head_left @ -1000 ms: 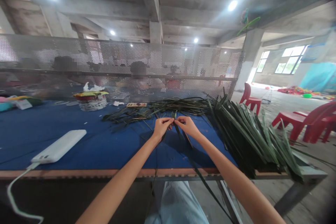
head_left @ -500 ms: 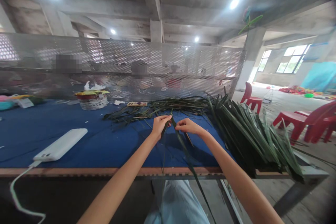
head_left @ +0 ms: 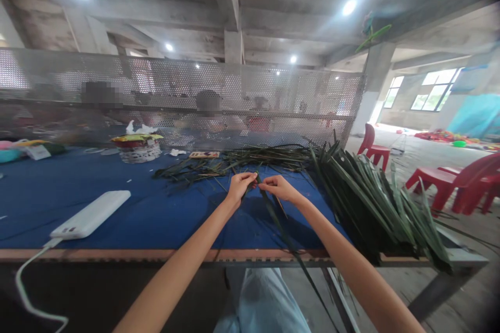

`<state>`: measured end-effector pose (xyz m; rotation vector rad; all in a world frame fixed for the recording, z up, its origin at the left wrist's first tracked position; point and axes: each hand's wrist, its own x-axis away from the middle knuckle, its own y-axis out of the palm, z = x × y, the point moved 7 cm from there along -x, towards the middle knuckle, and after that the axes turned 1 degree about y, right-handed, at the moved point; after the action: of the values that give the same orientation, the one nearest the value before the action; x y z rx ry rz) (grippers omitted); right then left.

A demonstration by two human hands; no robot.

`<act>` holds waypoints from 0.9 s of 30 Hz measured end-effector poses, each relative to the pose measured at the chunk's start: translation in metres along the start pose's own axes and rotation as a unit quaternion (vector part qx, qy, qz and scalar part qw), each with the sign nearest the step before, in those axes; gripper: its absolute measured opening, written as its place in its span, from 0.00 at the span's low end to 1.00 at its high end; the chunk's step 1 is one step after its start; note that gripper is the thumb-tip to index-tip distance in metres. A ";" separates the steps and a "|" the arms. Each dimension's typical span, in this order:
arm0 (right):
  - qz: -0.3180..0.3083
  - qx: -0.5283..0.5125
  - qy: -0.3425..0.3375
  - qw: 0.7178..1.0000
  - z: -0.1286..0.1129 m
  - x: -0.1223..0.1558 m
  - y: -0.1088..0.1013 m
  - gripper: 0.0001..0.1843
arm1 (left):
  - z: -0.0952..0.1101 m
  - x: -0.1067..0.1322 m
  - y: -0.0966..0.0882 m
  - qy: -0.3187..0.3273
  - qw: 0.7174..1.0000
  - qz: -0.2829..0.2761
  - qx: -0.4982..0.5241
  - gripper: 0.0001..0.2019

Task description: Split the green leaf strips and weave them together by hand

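Note:
Over the blue tabletop, my left hand (head_left: 239, 187) pinches a long dark green leaf strip (head_left: 284, 233) near its upper end. The strip slants down over the table's front edge and hangs past my lap. Close by on the right, my right hand (head_left: 279, 188) has its thumb and fingers closed at the same strip; the exact contact is too small to see clearly. Thin leaf strips and trimmings (head_left: 199, 167) lie scattered just beyond my hands. A thick pile of long green leaves (head_left: 351, 203) rests beside my right forearm.
A white power bank (head_left: 91, 214) with a cable lies at the left. Farther back stand a woven basket (head_left: 139, 153) and a small patterned box (head_left: 203, 155). A perforated metal screen (head_left: 175, 83) closes the far side, with people behind it. Red chairs (head_left: 457, 182) stand right.
My hands have come slightly closer together, the right moving a little left. The hanging end of the strip has swung to the right.

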<state>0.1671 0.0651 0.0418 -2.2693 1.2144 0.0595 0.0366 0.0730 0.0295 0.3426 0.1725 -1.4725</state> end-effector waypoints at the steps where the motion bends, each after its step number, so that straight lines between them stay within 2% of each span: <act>1: -0.002 -0.001 0.009 1.000 0.002 -0.001 0.000 0.22 | 0.001 0.000 0.000 0.004 1.000 0.001 -0.002 0.14; 5: 0.016 -0.021 0.033 0.999 0.010 -0.005 -0.002 0.24 | 0.000 0.000 0.003 -0.004 1.000 -0.010 0.016 0.14; 11: 0.071 0.029 -0.029 0.997 0.006 -0.006 -0.006 0.26 | 0.004 0.005 0.013 -0.004 0.998 -0.065 0.019 0.11; 15: 0.092 0.061 -0.044 0.993 0.006 -0.005 -0.008 0.26 | 0.003 0.006 0.013 -0.019 0.997 -0.060 0.037 0.10; 21: 0.107 0.094 -0.048 0.989 0.004 -0.003 -0.008 0.24 | -0.001 0.005 0.009 -0.028 0.998 -0.042 0.024 0.14; 27: 0.085 0.045 -0.050 0.994 -0.003 0.001 -0.001 0.24 | -0.002 0.001 0.005 0.008 1.000 -0.021 -0.005 0.14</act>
<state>0.1673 0.0632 0.0447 -2.0563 1.3266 0.1760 0.0422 0.0731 0.0283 0.3452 0.2002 -1.5108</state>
